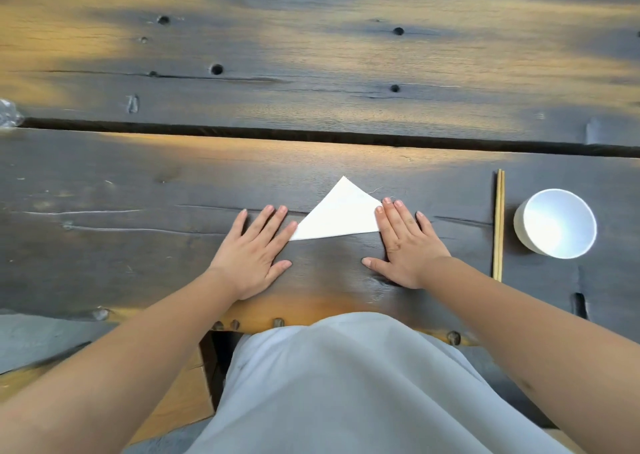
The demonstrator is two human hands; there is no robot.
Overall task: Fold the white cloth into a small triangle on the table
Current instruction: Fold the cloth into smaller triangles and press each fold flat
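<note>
Dark, weathered planks form the desk (311, 100) where I stand, a wide seam running across them beyond my reach. Between my hands lies the white cloth (341, 214), folded flat into a small triangle with its apex pointing away from me. My left hand (254, 251) rests palm down, fingers spread and gripping nothing, the index fingertip touching the triangle's left corner. My right hand (403, 242) lies equally flat and empty, its fingertips against the cloth's right corner. To the right, a pair of wooden chopsticks (498, 225) lies pointing away from me, and just beyond them stands a white bowl (556, 223), upright. My pale grey garment (346, 384) fills the lower foreground.
</note>
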